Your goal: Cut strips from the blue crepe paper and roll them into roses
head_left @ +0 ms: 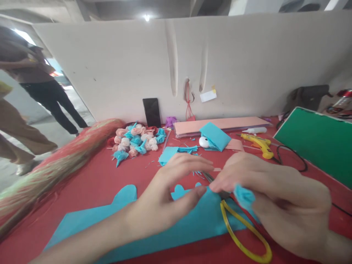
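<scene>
My left hand [167,194] is over a long blue crepe paper sheet [154,231], its thumb and fingers apart with nothing between them. On the right, my right hand [275,194] is curled, with a small rolled blue paper flower [244,197] held against its palm side. Its fingertips are near the sheet's upper edge. Scissors with yellow handles [247,238] lie on the sheet between the hands, their blades partly hidden under the right fingers. Rounded blue shapes [126,194] stick up along the sheet's far edge.
Behind are a pile of paper flowers [137,139], folded blue paper [216,136], a phone [152,112] and pink paper [220,125]. A yellow glue gun [258,143] and green board [316,143] are at right. Netting [63,157] edges the left; people stand beyond.
</scene>
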Demonstrator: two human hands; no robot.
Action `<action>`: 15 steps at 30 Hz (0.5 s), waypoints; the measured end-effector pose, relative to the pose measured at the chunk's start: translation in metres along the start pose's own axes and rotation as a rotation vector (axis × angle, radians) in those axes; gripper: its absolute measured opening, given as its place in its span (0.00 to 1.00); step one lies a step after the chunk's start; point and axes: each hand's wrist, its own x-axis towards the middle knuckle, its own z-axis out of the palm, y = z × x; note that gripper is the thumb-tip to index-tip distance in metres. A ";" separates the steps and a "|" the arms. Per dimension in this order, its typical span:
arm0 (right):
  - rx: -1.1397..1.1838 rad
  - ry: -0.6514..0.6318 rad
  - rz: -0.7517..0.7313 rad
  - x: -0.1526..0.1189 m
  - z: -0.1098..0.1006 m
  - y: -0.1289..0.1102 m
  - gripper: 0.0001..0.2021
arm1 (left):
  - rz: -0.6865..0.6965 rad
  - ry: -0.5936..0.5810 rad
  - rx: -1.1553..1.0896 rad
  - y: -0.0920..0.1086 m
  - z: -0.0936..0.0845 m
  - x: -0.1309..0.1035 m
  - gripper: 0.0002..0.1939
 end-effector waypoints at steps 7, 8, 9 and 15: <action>0.311 0.229 0.298 -0.001 0.004 0.003 0.07 | 0.201 0.019 0.331 -0.005 0.004 0.004 0.04; 0.333 0.264 0.311 0.000 0.005 0.005 0.07 | 0.200 0.017 0.344 -0.006 0.004 0.004 0.03; 0.361 0.301 0.319 0.001 0.006 0.006 0.07 | 0.204 0.015 0.353 -0.007 0.004 0.005 0.03; 0.379 0.404 0.357 0.005 0.003 0.010 0.10 | 0.230 0.098 0.527 -0.013 -0.006 0.008 0.03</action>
